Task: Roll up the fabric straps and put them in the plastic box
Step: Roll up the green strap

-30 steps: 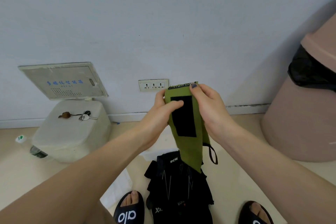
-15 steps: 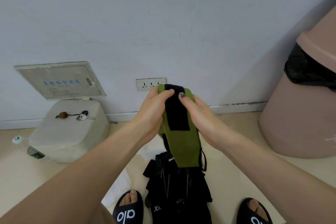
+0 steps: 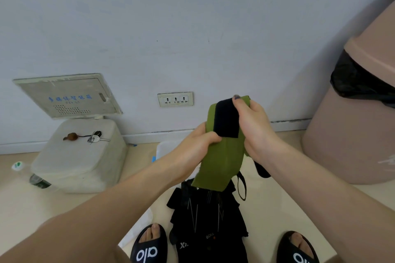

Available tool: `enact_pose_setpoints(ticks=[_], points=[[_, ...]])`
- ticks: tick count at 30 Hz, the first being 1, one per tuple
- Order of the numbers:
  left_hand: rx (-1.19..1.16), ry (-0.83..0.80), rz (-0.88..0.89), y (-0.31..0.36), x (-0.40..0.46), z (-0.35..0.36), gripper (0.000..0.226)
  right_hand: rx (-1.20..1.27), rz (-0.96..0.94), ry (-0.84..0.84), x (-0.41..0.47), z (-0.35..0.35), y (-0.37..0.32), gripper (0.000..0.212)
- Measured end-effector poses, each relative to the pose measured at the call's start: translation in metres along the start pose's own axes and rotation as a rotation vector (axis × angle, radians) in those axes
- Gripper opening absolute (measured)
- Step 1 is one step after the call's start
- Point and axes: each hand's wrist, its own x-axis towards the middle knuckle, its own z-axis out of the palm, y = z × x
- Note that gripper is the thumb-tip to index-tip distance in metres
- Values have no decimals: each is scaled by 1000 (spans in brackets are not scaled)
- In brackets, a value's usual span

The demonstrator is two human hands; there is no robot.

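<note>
Hands meet above the floor (image 3: 277, 209) in front of a pale wall: the left hand (image 3: 195, 147) curls its grip around the left edge of an olive-green fabric strap (image 3: 222, 156), while the right hand (image 3: 254, 126) closes its grip over the strap's upper right edge, beside a black patch (image 3: 226, 118) on its face. The strap's top is folded over; its lower end hangs free, a thin black loop (image 3: 242, 186) dangling at its right edge. Below it, a heap of black straps (image 3: 205, 213) lies on the floor between two black slides. A translucent plastic box (image 3: 168, 148) shows partly behind the left hand, near the skirting. A white lidded container (image 3: 79, 156) bearing keys (image 3: 96, 137) sits well apart to the left, a pink bin (image 3: 350, 130) to the right, with open floor on both sides of the heap.
</note>
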Motion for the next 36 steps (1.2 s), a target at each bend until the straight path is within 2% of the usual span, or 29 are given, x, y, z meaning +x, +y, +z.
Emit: enact_pose_setpoints(ticks=[4,11,13,17,20,26,28,31,34,36], points=[[-215,144,9,10,6,-3,30,-99,-2,-124,-11,6,9,22],[-257,274,-19,17,11,-15,31,-220,28,-233,-18,9,15,22],[-207,287,10,18,12,-20,29,-202,14,-251,-17,8,12,19],[-67,177,-15,13,7,-19,39,-117,8,-229,-13,-2,7,17],[-16,155,19,15,5,-22,32,-47,81,-215,-11,-11,1,19],[-9,247,166,21,5,-29,57,28,163,-312,-7,-19,-6,21],[-8,196,211,21,4,-31,55,46,183,-366,-8,-23,-9,23],[12,151,275,20,3,-32,35,88,194,-350,-6,-29,-15,30],[28,163,310,20,2,-32,27,122,160,-232,-6,-32,-15,59],[56,179,331,20,0,-33,28,32,104,-215,-8,-31,-13,67]])
